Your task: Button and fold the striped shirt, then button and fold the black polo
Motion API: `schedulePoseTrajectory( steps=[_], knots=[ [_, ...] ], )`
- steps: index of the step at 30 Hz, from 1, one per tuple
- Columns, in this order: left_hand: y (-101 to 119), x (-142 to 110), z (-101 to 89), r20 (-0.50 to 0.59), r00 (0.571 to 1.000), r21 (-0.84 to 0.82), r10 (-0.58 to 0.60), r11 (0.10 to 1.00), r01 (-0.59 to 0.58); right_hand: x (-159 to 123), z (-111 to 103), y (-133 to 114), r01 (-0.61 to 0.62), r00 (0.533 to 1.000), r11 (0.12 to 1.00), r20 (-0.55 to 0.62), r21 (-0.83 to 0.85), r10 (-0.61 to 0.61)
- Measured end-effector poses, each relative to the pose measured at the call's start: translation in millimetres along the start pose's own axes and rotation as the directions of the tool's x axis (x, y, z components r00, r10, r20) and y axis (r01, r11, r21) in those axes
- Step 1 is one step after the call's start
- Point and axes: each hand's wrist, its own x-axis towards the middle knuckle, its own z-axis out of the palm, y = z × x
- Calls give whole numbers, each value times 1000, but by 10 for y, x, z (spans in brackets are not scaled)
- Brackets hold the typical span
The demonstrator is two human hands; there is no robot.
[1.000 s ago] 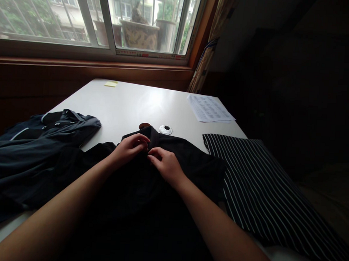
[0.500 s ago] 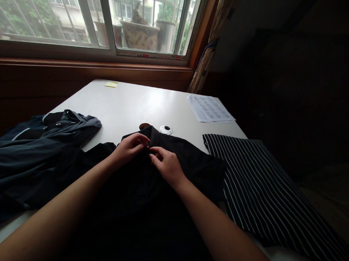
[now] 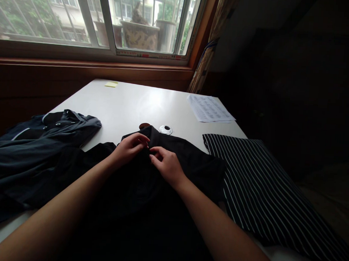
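A black collared shirt [image 3: 187, 159] lies spread over the near part of the table, its collar toward the window. At the front of the collar, my left hand [image 3: 131, 145] pinches the cloth with bent fingers. My right hand [image 3: 167, 163] is closed on the shirt just to the right, its thumb and fingertips near those of the left. Whatever small part lies between the fingertips is too dark to make out. The lower body of the shirt fades into shadow between my forearms.
A dark blue-grey garment [image 3: 33, 157] lies at the left, a black-and-white striped cloth [image 3: 266, 183] at the right. Beyond the collar, the white table [image 3: 128, 104] bears a brown disc [image 3: 144, 126], a silvery ring-shaped piece [image 3: 165, 130], printed papers [image 3: 209, 109] and a yellow sticky note [image 3: 111, 84].
Both hands stay at the collar, with only slight shifts of the right fingertips. The shirt and the things around it lie as before.
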Motion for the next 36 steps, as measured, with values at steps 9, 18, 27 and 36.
schedulePoseTrajectory(
  steps=[9, 18, 27, 36],
  knots=[
    [9, -10, 1, -1, 1000, 1, -8, 1000, 8, -3, 0, 18, -3, 1000, 1000, 11, 18, 3],
    [26, -13, 8, 3, 1000, -3, -12, 1000, 12, -8, 4, 25, 2, 999, 1000, 33, 23, -3],
    [16, -4, 4, 2, 1000, 18, 11, 1000, -11, -4, -1, -1, -2, 1000, 1000, 16, 18, 1],
    [3, -9, 1, 12, 1000, 2, 4, 1000, -4, 9, -10, 21, 68, 991, 997, -115, 24, -65]
  ],
)
